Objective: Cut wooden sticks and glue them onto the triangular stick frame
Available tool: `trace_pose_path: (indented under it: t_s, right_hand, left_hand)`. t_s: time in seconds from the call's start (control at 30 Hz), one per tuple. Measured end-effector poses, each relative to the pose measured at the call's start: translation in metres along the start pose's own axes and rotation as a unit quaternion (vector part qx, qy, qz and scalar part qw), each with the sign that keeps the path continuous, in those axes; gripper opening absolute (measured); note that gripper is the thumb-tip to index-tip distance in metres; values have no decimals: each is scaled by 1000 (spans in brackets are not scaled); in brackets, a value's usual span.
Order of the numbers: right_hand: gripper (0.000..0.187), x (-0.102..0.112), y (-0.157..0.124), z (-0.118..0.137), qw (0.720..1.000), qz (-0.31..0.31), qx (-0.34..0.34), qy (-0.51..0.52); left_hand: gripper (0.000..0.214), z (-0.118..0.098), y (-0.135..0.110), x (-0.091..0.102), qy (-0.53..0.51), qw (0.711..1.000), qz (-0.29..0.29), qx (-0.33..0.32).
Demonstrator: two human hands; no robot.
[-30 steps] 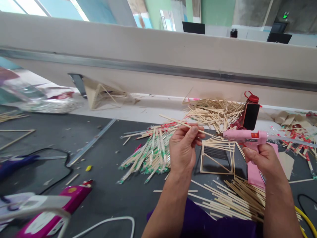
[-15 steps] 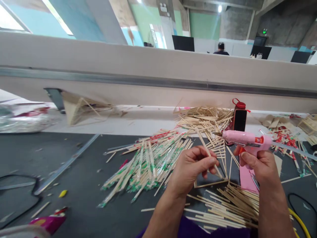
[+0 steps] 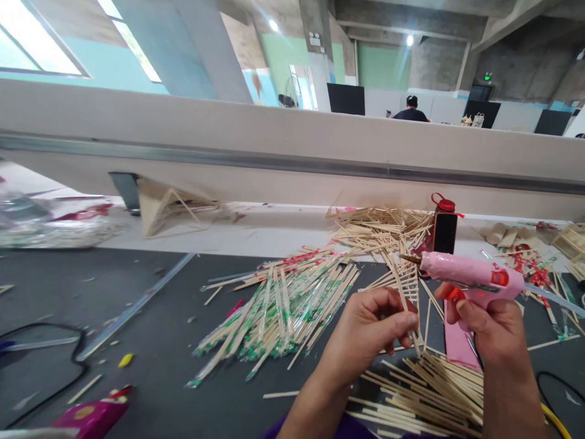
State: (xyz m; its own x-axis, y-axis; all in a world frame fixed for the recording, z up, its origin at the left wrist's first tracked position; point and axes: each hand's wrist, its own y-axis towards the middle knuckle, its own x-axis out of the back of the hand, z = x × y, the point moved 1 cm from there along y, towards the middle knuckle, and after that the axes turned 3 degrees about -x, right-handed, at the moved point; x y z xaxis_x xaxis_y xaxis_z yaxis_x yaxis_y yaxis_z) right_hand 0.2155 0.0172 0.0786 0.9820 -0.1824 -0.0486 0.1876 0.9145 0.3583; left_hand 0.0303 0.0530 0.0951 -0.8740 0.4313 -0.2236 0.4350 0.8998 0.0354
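Note:
My left hand (image 3: 381, 323) pinches a thin wooden stick (image 3: 398, 277), which slants upward from the fingers. In my right hand (image 3: 487, 323) is a pink hot glue gun (image 3: 461, 271), its metal nozzle pointing left near the stick's upper part. A finger rests by the orange trigger, and a clear glue stick (image 3: 553, 299) enters the gun's back. Behind and below my left hand, sticks joined in a ladder-like frame (image 3: 414, 292) lie partly hidden. Loose wooden sticks (image 3: 425, 390) are heaped in front of my wrists.
Plastic-wrapped sticks (image 3: 274, 311) cover the middle of the dark table; more loose sticks (image 3: 379, 222) lie behind. A red-capped bottle (image 3: 443, 203) stands by a phone (image 3: 445, 233). At left are a long clear strip (image 3: 141, 305), a black cable (image 3: 85, 347) and a magenta object (image 3: 94, 421).
The view has tilted up and shifted slightly left. My left hand has turned the stick more upright, and its top now sits closer to the glue gun's nozzle.

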Motion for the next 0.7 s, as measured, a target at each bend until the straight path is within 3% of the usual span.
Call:
trace_pose_path:
  t_s: [0.17,0.33,0.7]
  right_hand:
    - [18,-1,2,2,1000,2,-4,-22]
    - [26,1,3,-4,998,-38,-20,-38]
    - [22,0,4,-7,997,-62,-41,-19]
  left_hand:
    - [9,2,2,-1,3,1000,6,4]
    - [8,3,3,-1,-4,1000,3,0]
    - [7,2,3,1,2,1000,2,3]
